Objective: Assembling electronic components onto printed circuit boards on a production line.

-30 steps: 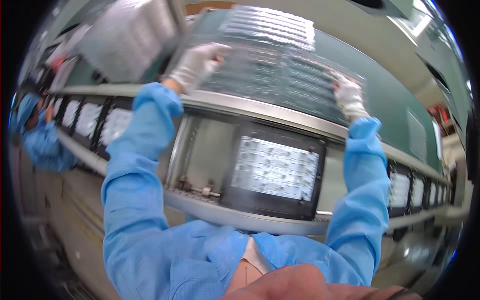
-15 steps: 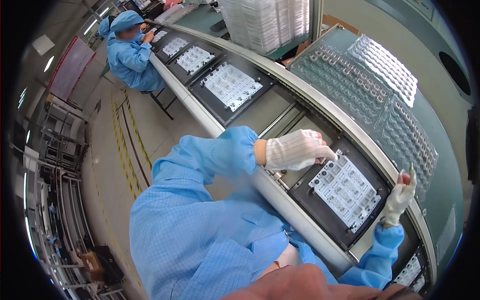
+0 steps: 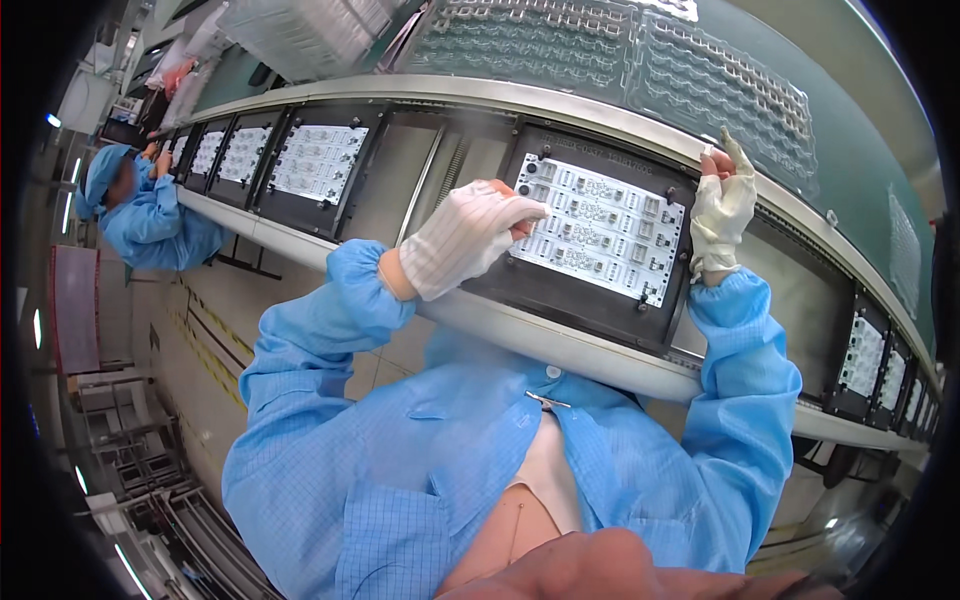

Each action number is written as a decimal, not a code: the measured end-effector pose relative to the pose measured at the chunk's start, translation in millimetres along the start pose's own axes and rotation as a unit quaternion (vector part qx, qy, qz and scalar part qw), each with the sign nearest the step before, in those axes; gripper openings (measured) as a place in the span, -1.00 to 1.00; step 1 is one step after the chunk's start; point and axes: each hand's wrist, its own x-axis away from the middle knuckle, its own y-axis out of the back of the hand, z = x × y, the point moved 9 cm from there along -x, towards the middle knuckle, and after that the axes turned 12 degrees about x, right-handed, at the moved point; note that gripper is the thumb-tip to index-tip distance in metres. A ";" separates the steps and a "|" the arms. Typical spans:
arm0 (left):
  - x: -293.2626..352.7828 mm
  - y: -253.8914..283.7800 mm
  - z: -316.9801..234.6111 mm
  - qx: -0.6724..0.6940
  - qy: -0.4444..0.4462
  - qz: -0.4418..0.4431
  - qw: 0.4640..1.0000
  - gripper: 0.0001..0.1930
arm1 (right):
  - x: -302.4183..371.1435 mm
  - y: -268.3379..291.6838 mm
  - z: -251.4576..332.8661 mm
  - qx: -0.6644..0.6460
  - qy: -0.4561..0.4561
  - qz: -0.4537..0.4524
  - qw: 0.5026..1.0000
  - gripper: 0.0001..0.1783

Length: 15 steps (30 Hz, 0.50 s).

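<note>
A white circuit board panel (image 3: pixel 600 228) with rows of small parts lies in a black carrier tray (image 3: pixel 570 305) on the conveyor in front of me. My left hand (image 3: pixel 465 240), in a striped white glove with bare fingertips, is at the panel's left edge. Its thumb and fingers are pinched together; whatever they hold is too small to make out. Over the conveyor's far rail, right of the panel, is my right hand (image 3: pixel 723 210), also gloved. One finger points up and the thumb tip sits close beside it, with a tiny pale bit there that I cannot identify.
Clear plastic trays of small parts (image 3: pixel 725 90) lie on the green bench beyond the far rail (image 3: pixel 600 110). More boards in carriers (image 3: pixel 318 160) line the conveyor to both sides. A co-worker in blue (image 3: pixel 160 220) sits at far left. Stacked clear trays (image 3: pixel 300 35) stand behind.
The view has swung toward the right, so the conveyor now runs more level across it. Both hands stay near the same panel, the left still pinching at its left part, the right beyond its right side.
</note>
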 end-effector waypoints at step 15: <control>-4.7 -45.1 -0.9 -0.144 -0.047 0.158 0.976 -0.63 | 0.3 -9.0 -13.1 0.040 0.083 -0.047 0.995 -0.63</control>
